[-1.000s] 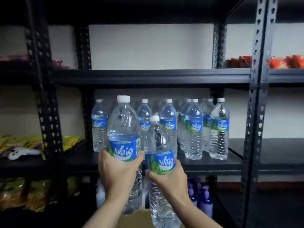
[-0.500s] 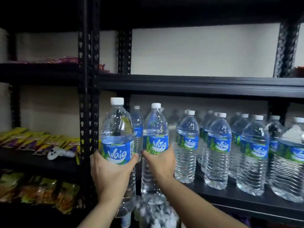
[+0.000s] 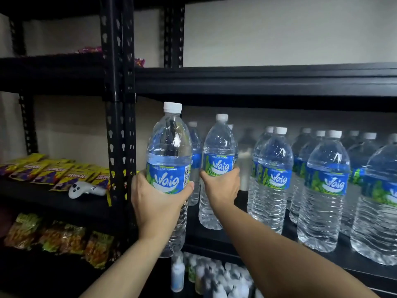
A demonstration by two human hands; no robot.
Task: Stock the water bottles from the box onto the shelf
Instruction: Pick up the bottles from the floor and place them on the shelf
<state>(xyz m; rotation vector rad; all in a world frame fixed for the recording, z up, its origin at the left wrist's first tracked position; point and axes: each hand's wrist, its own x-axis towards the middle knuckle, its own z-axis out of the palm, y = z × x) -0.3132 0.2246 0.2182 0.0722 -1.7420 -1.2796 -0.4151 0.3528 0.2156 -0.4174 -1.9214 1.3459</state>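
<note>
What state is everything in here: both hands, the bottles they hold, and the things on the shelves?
Left hand: grips the left bottle at its label.
Left bottle: capped, upright, in front of the shelf, not yet on it.
Right hand: grips the right bottle.
Right bottle: capped, upright, over the shelf; unclear if set down.
Stocked bottles: capped, standing in rows.
Controller: lying by snack packets.
</note>
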